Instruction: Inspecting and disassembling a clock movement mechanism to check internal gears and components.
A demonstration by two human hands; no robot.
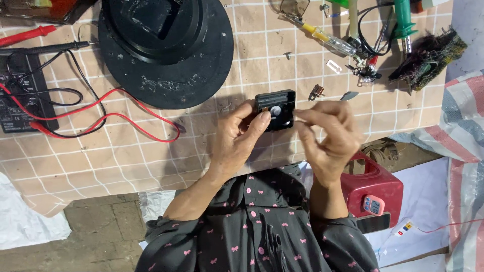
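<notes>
left hand [237, 136] clamped on small black box [275, 109] | right hand [327, 133] fingertips pinched together at box's right edge | large black round disc [166, 55] far left on checked tablecloth [126, 151]

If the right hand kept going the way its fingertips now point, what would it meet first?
The right hand points left, its fingertips at the edge of the small black square box that the left hand holds. It would likely meet that box first, though depth is unclear.
</notes>
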